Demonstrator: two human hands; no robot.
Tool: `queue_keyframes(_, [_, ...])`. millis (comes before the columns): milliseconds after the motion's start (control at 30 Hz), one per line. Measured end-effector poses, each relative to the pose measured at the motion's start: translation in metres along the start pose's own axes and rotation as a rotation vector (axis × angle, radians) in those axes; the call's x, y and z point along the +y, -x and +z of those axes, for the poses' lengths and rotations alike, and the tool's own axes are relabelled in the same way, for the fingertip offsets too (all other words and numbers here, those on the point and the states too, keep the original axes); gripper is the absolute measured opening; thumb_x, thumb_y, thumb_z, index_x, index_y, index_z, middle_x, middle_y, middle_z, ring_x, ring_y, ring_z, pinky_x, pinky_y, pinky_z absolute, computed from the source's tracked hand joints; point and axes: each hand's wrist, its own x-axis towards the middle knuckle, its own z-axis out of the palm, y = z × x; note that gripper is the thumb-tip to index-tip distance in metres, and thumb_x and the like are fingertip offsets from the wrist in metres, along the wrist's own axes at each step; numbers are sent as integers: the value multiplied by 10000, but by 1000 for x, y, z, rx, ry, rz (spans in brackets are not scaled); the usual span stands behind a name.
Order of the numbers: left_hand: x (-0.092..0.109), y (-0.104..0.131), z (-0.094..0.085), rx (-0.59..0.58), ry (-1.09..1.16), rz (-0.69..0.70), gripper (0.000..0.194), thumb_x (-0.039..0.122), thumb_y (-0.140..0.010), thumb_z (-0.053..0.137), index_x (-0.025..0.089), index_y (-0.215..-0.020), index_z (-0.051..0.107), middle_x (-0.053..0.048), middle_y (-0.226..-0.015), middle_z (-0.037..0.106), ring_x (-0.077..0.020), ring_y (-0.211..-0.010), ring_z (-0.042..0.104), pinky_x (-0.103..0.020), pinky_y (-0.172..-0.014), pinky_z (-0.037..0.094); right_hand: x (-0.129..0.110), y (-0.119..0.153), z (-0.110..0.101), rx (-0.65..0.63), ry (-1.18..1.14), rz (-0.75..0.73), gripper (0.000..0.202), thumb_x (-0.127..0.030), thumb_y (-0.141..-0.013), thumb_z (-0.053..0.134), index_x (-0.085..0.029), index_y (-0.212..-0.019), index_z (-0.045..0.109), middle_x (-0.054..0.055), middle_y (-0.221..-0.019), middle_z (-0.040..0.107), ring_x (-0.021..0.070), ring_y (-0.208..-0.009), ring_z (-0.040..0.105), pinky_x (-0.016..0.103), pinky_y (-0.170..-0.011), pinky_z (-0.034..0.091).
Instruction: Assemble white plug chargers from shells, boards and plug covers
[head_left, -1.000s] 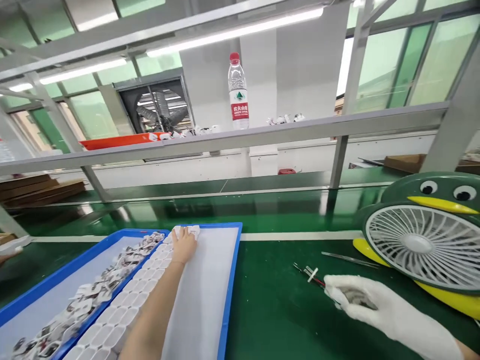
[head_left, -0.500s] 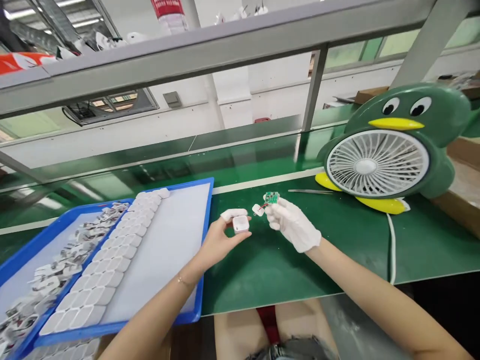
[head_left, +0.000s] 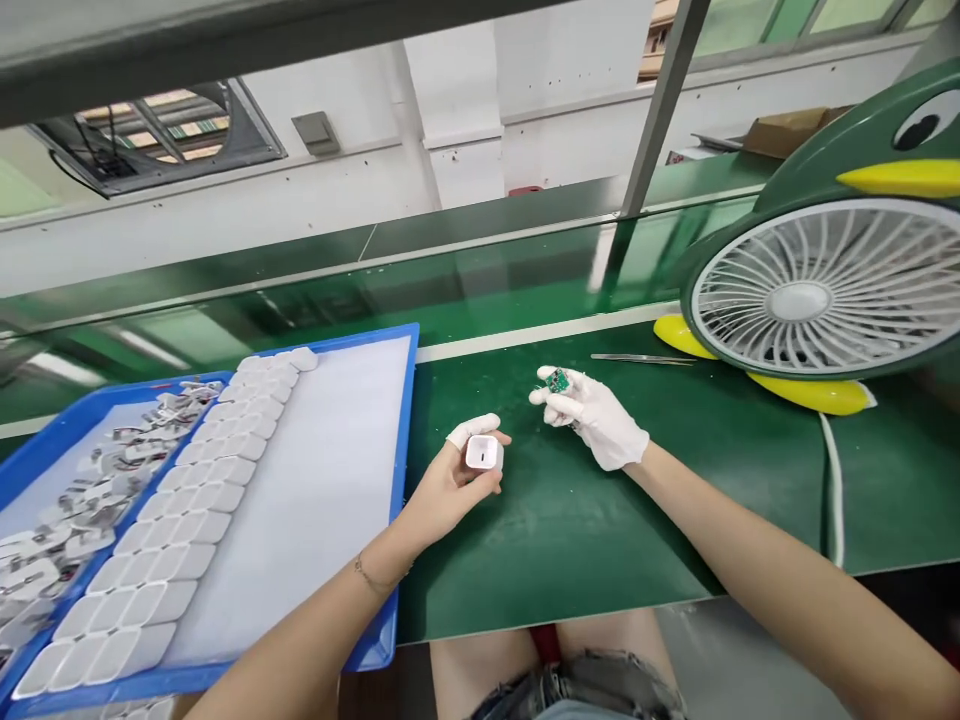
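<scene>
My left hand has white covers on some fingertips and grips a small white charger housing by its sides. The housing's hollow open end faces me, with a dark slot inside it. To the right, my right hand, in a white glove, pinches a small green circuit board between its fingers. Whatever else hangs from the board is hidden by the glove. Both hands are above the green tabletop, a short gap apart.
On the left, a blue tray bears rows of white housings. Beside it, another blue tray contains wired white parts. Tweezers lie behind my right hand. A green penguin-shaped fan with a white cable stands at right.
The housing has turned so its hollow end faces me. My right hand has turned the board, and the white piece wired to it no longer shows clearly. The view has moved closer and tilted down.
</scene>
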Motion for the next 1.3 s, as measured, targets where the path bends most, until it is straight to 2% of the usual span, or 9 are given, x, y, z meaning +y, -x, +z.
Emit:
queue_keyframes(167, [2,-9,-12,148,176,-196,493,227,-768,689,215,-1163,394,21,-961,572,-34,-553,506,-239,-597,433,3,7,8,-65,44,69,507,-237,-790,708,-277,-1261,527,53,-1317,534,90,-755,592,214,-605,482])
queue_keyframes(267, [2,-12,-18,166,140,-251,386,280,-801,662,208,-1033,361,71,-752,549,-45,-473,486,-237,-542,394,1,8,7,-75,47,114,681,-181,-794,687,-347,-1377,377,41,-1223,594,64,-648,544,205,-559,455])
queue_keyframes(367, [0,-13,-21,40,84,-271,347,286,-798,668,199,-995,395,50,-758,574,-95,-593,609,-276,-658,461,0,8,8,-61,42,142,657,-167,-767,697,-305,-1328,385,39,-1044,662,68,-568,522,224,-541,449])
queue_keyframes(567, [-6,-14,-23,-12,-65,-81,484,283,-784,689,225,-1213,471,-14,-1001,577,-143,-919,609,-318,-861,506,2,10,12,-59,45,67,382,-134,-691,752,-218,-1031,599,17,-898,635,120,-716,584,244,-608,480])
queue_keyframes(733, [-6,-10,-20,81,-413,75,416,270,-805,663,219,-1180,490,-53,-1094,633,-180,-922,631,-342,-832,528,5,17,13,-220,153,-9,413,-116,-732,721,-243,-1118,645,35,-1066,575,142,-903,586,307,-829,487])
queue_keyframes(900, [-8,-10,-18,113,-614,220,361,283,-823,640,221,-1168,555,-69,-1104,623,-209,-978,619,-325,-790,549,7,23,16,-365,334,-94,396,-158,-783,675,-257,-1165,641,66,-1175,517,165,-948,585,320,-810,516])
queue_keyframes(1067, [-5,-10,-17,34,-495,141,484,188,-870,501,237,-1337,383,-77,-1155,585,-155,-864,629,-291,-736,563,14,21,23,-250,243,-65,478,-158,-770,679,-228,-1218,528,57,-1039,632,175,-917,636,358,-827,527])
queue_keyframes(1167, [-4,-9,-17,24,-494,65,399,239,-869,524,223,-1248,400,-64,-1084,622,-152,-786,632,-282,-680,550,16,21,24,-128,440,-209,333,-153,-779,677,-216,-1092,584,61,-991,663,183,-854,652,360,-782,542])
queue_keyframes(1300, [-6,-9,-17,-23,-620,43,362,361,-870,562,232,-1194,466,-54,-1064,636,-157,-757,635,-255,-596,510,12,23,25,-143,738,-546,283,-118,-820,636,-263,-1064,639,46,-1098,663,204,-995,636,367,-851,541])
